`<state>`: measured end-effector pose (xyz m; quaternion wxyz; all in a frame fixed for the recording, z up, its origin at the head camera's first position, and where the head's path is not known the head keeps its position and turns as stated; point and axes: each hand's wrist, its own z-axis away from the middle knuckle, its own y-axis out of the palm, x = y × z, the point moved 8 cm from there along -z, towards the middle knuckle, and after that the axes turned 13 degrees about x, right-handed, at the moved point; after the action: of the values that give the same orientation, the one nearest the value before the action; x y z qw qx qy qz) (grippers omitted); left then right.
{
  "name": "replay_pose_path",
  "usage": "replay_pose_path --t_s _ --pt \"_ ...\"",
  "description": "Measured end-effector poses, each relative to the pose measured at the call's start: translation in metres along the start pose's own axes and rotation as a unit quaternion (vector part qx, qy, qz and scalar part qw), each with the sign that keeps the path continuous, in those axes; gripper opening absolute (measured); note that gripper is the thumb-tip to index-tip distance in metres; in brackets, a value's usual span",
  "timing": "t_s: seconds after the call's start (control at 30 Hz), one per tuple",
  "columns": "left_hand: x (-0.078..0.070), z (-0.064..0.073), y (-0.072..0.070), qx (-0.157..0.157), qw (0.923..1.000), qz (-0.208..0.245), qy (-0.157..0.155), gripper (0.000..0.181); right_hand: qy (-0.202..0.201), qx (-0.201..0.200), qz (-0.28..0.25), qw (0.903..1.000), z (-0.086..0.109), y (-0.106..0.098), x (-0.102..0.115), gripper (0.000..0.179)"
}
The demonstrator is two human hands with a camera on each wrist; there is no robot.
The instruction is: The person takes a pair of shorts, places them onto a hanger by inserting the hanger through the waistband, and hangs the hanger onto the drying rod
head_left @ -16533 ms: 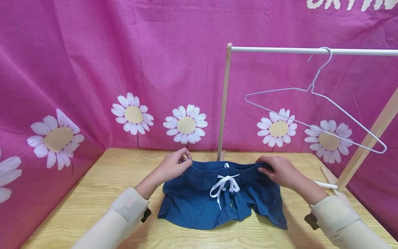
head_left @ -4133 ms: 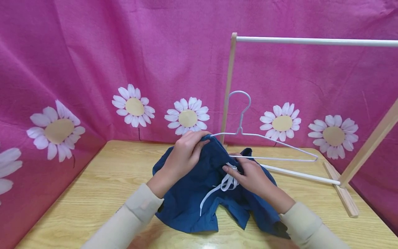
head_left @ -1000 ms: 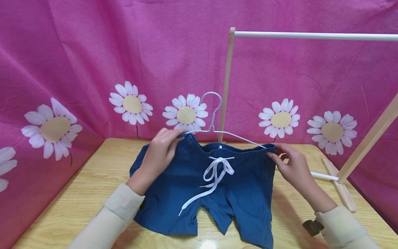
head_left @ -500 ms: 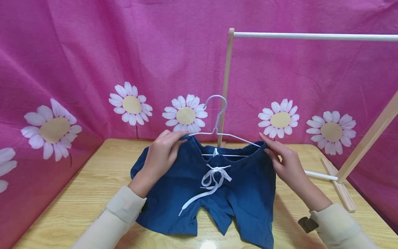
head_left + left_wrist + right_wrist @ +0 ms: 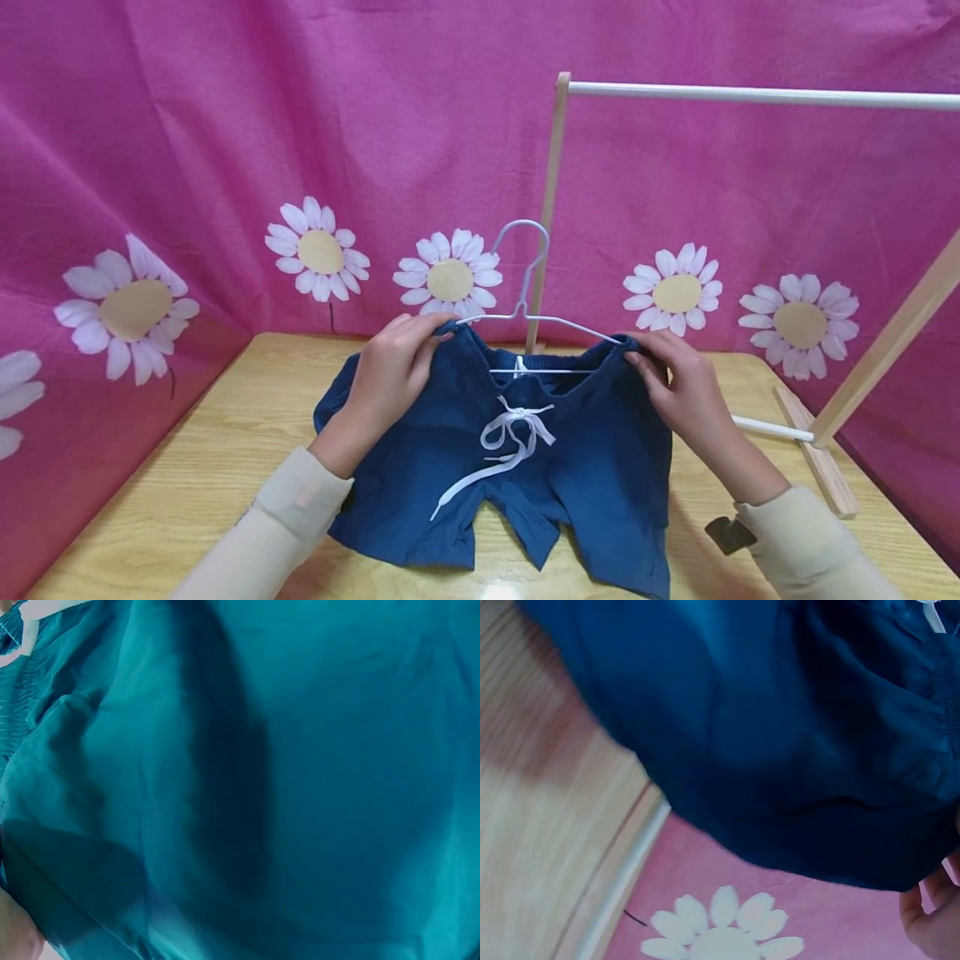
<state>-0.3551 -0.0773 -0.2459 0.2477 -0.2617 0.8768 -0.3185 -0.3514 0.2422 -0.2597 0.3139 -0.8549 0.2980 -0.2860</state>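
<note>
Blue shorts (image 5: pixel 420 450) with a white drawstring (image 5: pixel 517 425) tied in a bow hang between both hands, legs toward me. A thin white wire hanger (image 5: pixel 555 319) sits inside the waistband, its hook upright above and its lower bar crossing the waist opening. My left hand (image 5: pixel 386 379) pinches the waistband at the hanger's left end. At the right end, my right hand (image 5: pixel 686 387) pinches the waistband between thumb and fingers. Both hanger tips are hidden by cloth and fingers. Cloth of the shorts (image 5: pixel 337 765) fills most of the left wrist view.
On the right stands a wooden garment rack with a white top rail (image 5: pixel 750 93) and a white lower bar (image 5: pixel 772 429). The wooden table (image 5: pixel 202 433) lies beneath the shorts. A pink curtain (image 5: pixel 420 100) printed with daisies surrounds the back and sides.
The hanger came off the rack rail and went into the shorts' waistband. Over the last second my right hand shifted slightly left, took a closer hold, and the hanger's lower bar came into sight.
</note>
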Motion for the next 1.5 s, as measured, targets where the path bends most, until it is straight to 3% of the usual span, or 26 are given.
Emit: replay_pose_path --t_s 0.2,0.4,0.57,0.87,1.23,1.5 --pt "0.001 0.001 0.000 0.001 0.9999 0.010 -0.006 0.032 -0.033 0.015 -0.014 0.9992 -0.009 0.000 0.014 0.031" --pt "-0.007 -0.002 0.005 0.011 0.9998 0.011 0.008 0.032 -0.058 0.033 -0.033 0.9972 -0.018 0.002 0.025 0.034" --pt "-0.010 -0.003 0.005 0.011 0.9998 0.008 0.016 0.031 -0.060 0.051 -0.038 0.9962 -0.021 0.005 0.030 0.037" --pt "-0.002 -0.003 0.000 -0.004 0.9998 0.022 -0.002 0.029 -0.067 0.062 -0.032 0.9954 -0.026 0.004 0.028 0.037" --pt "0.000 -0.005 0.001 0.010 0.9997 0.022 0.004 0.029 -0.065 0.016 -0.009 0.9977 -0.020 -0.005 0.028 0.024" --pt "0.016 0.002 -0.005 0.003 0.9995 0.023 -0.024 0.027 -0.032 -0.025 -0.009 0.9991 -0.011 -0.015 0.017 0.024"
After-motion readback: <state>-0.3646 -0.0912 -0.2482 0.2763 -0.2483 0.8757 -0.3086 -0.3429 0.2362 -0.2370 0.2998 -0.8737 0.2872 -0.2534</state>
